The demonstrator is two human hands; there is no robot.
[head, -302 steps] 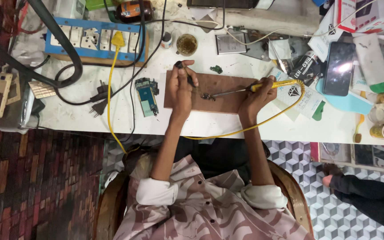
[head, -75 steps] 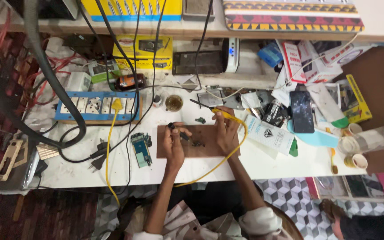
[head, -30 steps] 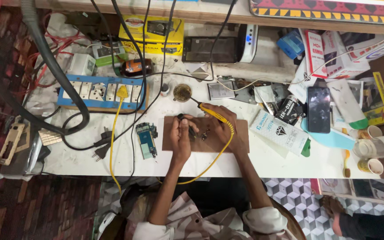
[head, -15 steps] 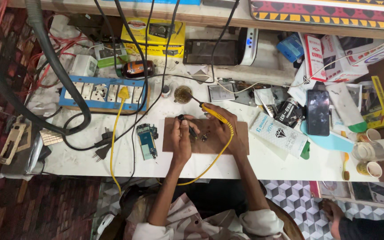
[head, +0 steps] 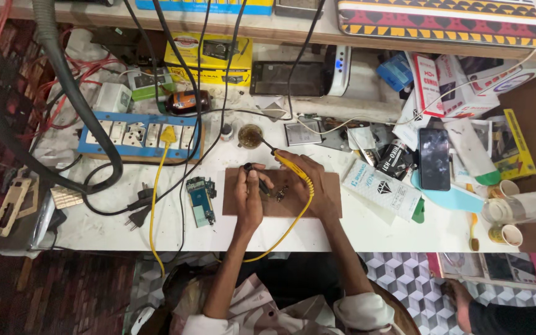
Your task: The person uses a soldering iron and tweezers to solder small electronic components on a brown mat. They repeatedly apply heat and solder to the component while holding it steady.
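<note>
Left hand [head: 249, 197] fingers curled; right hand [head: 313, 186] fingers closed in grip; forearms converging.

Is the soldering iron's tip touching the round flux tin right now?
Cannot tell. In the head view the soldering iron tip reaches the flux tin rim, but contact is too small to resolve.

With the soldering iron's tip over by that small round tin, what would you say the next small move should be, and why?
Probably bring the soldering iron back down to the small part on the brown board. The right hand has the tip reaching toward the round tin, away from the part, while the left hand holds a dark tool beside it.
</note>
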